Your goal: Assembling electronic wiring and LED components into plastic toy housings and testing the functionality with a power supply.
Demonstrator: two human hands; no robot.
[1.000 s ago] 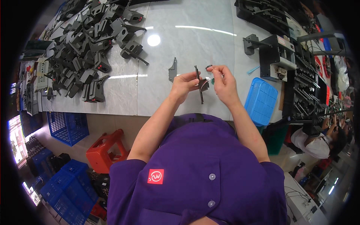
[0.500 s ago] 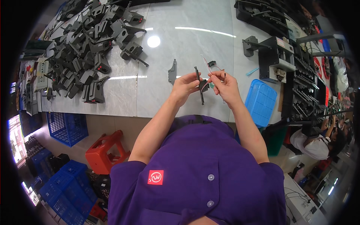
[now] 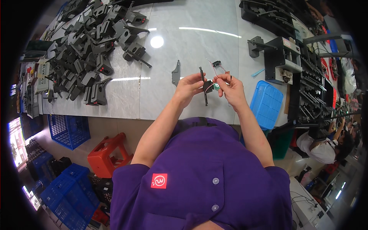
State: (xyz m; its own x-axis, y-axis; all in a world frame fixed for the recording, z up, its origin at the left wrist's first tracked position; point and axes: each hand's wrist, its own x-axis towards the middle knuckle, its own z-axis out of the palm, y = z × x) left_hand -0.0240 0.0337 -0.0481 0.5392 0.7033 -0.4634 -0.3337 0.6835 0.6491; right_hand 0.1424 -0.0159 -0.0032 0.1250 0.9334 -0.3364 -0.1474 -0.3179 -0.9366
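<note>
My left hand (image 3: 188, 88) is closed on a dark grey plastic bracket (image 3: 206, 96), a long narrow bar with a boxy part in its middle, held upright over the table. Thin red and white wires (image 3: 215, 71) run from the bracket up past my right hand (image 3: 232, 90), whose fingers pinch them close to the bracket. A small green round part (image 3: 217, 86) shows between the bracket and my right fingers. Just beyond the right hand lies a small black component (image 3: 217, 63) with wires. Left of the hands, a flat grey plastic piece (image 3: 176, 73) rests on the table.
A large heap of dark grey plastic housings (image 3: 88, 53) covers the table's left side. At the right stand a blue basket (image 3: 267, 105), a light blue stick (image 3: 258, 73) and a black machine fixture (image 3: 276, 61). An orange stool (image 3: 109, 155) and blue crates (image 3: 69, 132) are below the table's left edge.
My right fingers have shifted slightly down along the wires, and the wires' free end has dropped a little. More of the green part shows. The left hand stays nearly still with the bracket.
</note>
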